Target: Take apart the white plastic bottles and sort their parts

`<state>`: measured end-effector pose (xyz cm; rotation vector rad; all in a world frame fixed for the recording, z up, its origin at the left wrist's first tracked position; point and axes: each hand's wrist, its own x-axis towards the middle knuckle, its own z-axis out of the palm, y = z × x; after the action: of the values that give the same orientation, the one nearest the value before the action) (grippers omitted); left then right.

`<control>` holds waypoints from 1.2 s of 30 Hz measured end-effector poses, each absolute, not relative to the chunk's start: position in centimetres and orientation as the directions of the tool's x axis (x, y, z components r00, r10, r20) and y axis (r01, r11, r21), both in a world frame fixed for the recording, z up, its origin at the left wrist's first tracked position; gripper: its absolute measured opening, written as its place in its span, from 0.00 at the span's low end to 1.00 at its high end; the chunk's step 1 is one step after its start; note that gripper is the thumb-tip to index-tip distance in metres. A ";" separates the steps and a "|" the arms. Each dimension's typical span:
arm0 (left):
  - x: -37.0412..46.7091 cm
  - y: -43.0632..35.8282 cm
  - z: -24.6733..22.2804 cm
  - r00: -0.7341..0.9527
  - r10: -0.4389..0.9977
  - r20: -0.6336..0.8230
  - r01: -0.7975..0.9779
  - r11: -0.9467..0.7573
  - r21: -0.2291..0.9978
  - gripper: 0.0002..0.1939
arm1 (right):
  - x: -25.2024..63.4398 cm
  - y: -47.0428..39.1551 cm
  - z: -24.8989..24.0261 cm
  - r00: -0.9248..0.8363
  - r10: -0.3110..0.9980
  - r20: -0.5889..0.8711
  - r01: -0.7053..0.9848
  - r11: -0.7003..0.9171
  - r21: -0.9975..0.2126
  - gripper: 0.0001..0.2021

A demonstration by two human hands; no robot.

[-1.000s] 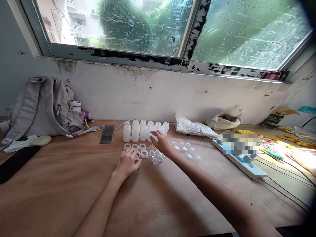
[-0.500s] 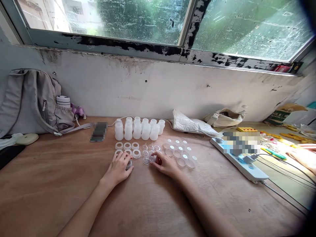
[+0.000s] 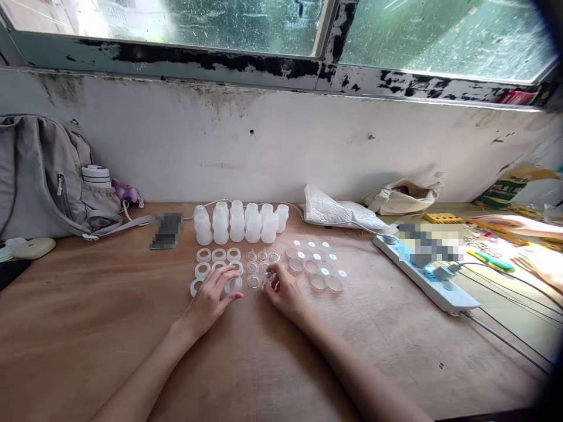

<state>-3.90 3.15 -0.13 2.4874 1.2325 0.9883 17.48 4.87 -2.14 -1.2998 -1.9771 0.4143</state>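
Note:
My left hand (image 3: pixel 213 295) hovers over the lower white rings, thumb and fingers apart; a thicker ring (image 3: pixel 233 284) lies just beside its fingertips. White rings (image 3: pixel 203 254) stand in rows on the wooden table. My right hand (image 3: pixel 284 291) has its thumb and fingers curled together at the lower right of several small clear parts (image 3: pixel 251 256); what is between the fingertips is hidden. Frosted white bottles (image 3: pixel 220 225) stand upright in rows behind. Clear round discs (image 3: pixel 318 281) and small white dots (image 3: pixel 324 271) lie right of my right hand.
A grey backpack (image 3: pixel 39 176) and a phone (image 3: pixel 167 230) are at the left. White padded packaging (image 3: pixel 338 211) and a cloth pouch (image 3: pixel 402 196) lie by the wall. A power strip (image 3: pixel 426 281) with cables crosses the right side; a person's hand (image 3: pixel 505 223) shows beyond.
My left hand has opened away from the thicker ring, which now shows more fully. My right hand stays at the clear parts. The camera view has shifted slightly.

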 end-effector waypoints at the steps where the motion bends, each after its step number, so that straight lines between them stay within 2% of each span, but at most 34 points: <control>1: -3.8 3.1 -0.2 0.428 0.758 0.493 0.624 -0.642 0.446 0.17 | 17.2 4.7 -2.3 -0.239 0.883 0.403 0.651 0.454 -0.608 0.12; 7: -3.1 2.7 -0.7 0.406 0.736 0.542 0.585 -0.665 0.465 0.18 | 15.6 3.8 -2.4 -0.300 0.838 0.456 0.543 0.543 -0.641 0.14; 12: -2.6 2.5 -0.9 0.420 0.725 0.546 0.565 -0.679 0.468 0.20 | 14.5 2.9 -1.9 -0.278 0.872 0.404 0.434 0.489 -0.757 0.14; 15: -2.5 2.5 -1.0 0.425 0.735 0.529 0.556 -0.672 0.489 0.21 | 14.1 2.7 -1.8 -0.283 0.914 0.290 0.264 0.365 -0.893 0.15; 18: -2.6 2.6 -1.0 0.414 0.752 0.513 0.553 -0.656 0.514 0.22 | 14.1 2.8 -1.7 -0.308 0.938 0.159 0.003 0.168 -0.986 0.15; 21: -2.7 2.7 -0.8 0.401 0.755 0.519 0.548 -0.652 0.524 0.21 | 14.3 2.9 -1.4 -0.346 0.937 0.045 -0.227 -0.037 -0.973 0.14; 24: -2.6 2.6 -0.6 0.396 0.752 0.527 0.533 -0.655 0.535 0.20 | 14.4 3.0 -1.0 -0.367 0.930 -0.021 -0.361 -0.163 -0.918 0.14; 29: -2.3 2.3 -0.5 0.391 0.750 0.534 0.492 -0.661 0.567 0.19 | 14.3 2.9 -0.7 -0.346 0.937 -0.051 -0.390 -0.193 -0.900 0.14; 34: -2.3 2.3 -0.6 0.371 0.716 0.591 0.484 -0.692 0.535 0.23 | 14.4 3.0 -0.5 -0.339 0.938 -0.067 -0.395 -0.207 -0.895 0.15; 36: -2.4 2.2 -0.5 0.347 0.738 0.578 0.490 -0.668 0.559 0.24 | 14.4 3.0 -0.4 -0.344 0.935 -0.085 -0.376 -0.220 -0.900 0.16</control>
<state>-2.36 2.18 -0.55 2.3267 1.0953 1.2276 14.40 3.01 -0.38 -0.8228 -1.0248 1.7328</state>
